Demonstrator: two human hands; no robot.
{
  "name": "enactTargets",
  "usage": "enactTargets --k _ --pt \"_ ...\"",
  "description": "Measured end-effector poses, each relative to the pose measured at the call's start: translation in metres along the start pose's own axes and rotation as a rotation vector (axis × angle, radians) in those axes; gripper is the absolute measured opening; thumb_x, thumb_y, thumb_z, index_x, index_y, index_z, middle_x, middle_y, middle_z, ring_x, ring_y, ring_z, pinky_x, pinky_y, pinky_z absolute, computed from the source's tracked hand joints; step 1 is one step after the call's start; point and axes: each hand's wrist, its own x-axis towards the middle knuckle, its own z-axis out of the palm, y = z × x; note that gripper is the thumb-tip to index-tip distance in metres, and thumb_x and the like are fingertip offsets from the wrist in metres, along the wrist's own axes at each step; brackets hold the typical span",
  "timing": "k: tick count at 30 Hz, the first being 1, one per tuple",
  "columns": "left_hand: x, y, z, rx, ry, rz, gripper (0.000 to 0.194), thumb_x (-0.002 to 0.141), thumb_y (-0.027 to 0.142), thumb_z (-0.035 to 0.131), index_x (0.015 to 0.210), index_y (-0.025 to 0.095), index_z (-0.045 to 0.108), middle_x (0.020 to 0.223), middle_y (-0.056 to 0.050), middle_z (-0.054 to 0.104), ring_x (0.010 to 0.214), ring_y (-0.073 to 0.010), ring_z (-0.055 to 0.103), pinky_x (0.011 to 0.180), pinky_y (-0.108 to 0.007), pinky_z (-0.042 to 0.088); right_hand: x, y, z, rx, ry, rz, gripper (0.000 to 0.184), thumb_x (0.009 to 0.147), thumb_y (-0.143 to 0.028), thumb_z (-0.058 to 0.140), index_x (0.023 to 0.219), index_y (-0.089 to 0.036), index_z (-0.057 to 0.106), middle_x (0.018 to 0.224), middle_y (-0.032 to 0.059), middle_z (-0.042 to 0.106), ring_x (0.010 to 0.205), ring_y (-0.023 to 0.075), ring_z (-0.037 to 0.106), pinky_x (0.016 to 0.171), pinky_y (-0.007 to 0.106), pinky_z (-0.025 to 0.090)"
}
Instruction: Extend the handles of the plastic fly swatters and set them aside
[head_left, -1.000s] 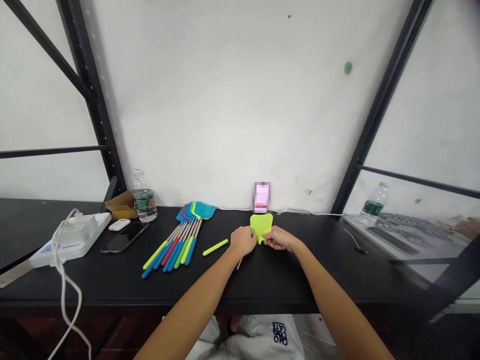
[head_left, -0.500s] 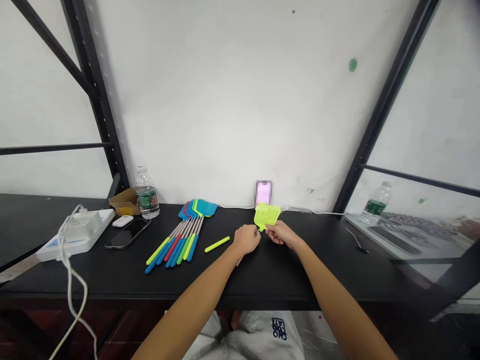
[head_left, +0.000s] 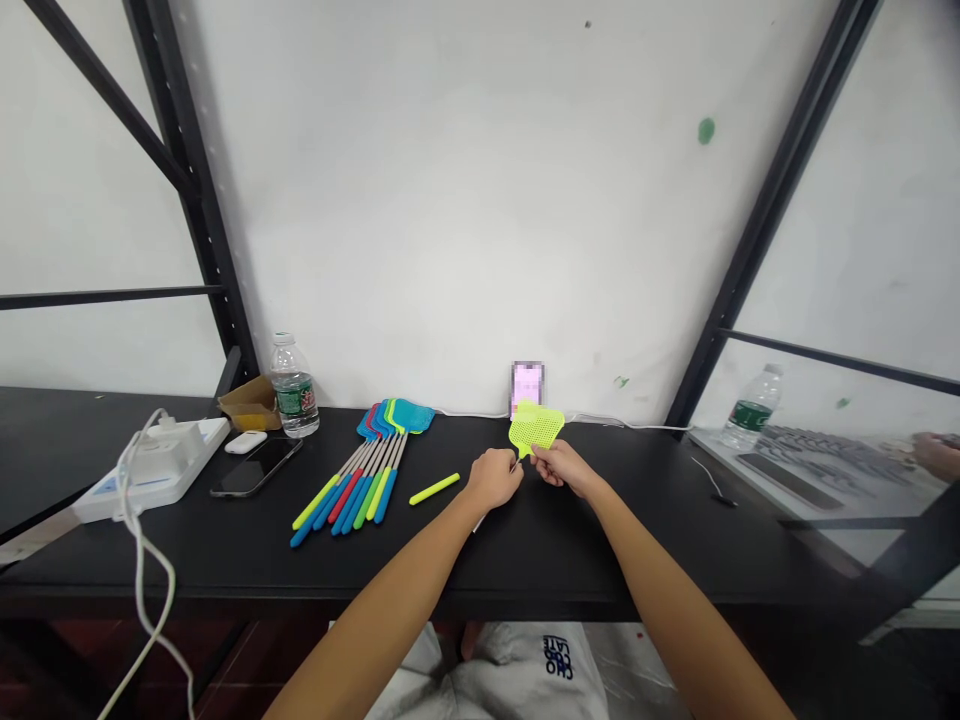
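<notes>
My left hand (head_left: 496, 478) is closed around a thin metal rod (head_left: 478, 523), most of it hidden by the hand and forearm. With my right hand (head_left: 556, 466) I pinch the lower edge of a yellow-green fly swatter head (head_left: 537, 430), a perforated flat piece held up in front of me. Its narrow neck points down to the rod's end between my hands; whether the two are joined I cannot tell. Left of my hands lies a loose yellow-green handle grip (head_left: 434, 489). Farther left, several fly swatters (head_left: 361, 480) with coloured heads and grips lie fanned together.
A phone (head_left: 527, 385) leans on the wall behind the swatter head. At left are a water bottle (head_left: 295, 390), a cardboard box (head_left: 252, 404), a white case (head_left: 245, 442), a dark phone (head_left: 257, 467) and a power strip (head_left: 161, 465). A short cable (head_left: 715, 484) lies right.
The swatter head has tilted and shifted slightly up and to the right with my right hand. My left hand has barely moved. At the far right edge, another person's hand shows more clearly.
</notes>
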Motion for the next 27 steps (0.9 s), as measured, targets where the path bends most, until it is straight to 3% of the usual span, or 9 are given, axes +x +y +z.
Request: enactTargets --k 13,27 --pt "-0.003 0.003 -0.009 -0.145 0.200 0.117 0.030 0.092 0.033 0.042 0.076 0.019 0.064 0.072 -0.003 0.066 0.068 -0.0141 0.057 0.062 -0.026 0.032 -0.008 -0.013 -0.004 0.300 -0.059 -0.066 0.037 0.080 -0.050 0.062 0.072 -0.015 0.056 0.047 -0.0045 0.045 0.036 0.0062 0.035 0.037 0.021 0.018" --pt "-0.005 0.002 -0.006 -0.197 0.254 0.177 0.030 0.090 0.033 0.045 0.068 0.019 0.061 0.064 -0.002 0.062 0.060 -0.0134 0.052 0.058 -0.027 0.026 -0.011 -0.018 -0.004 0.361 -0.071 -0.056 0.033 0.077 -0.044 0.065 0.065 -0.014 0.056 0.044 -0.0041 0.042 0.037 0.0064 0.032 0.040 0.022 0.016"
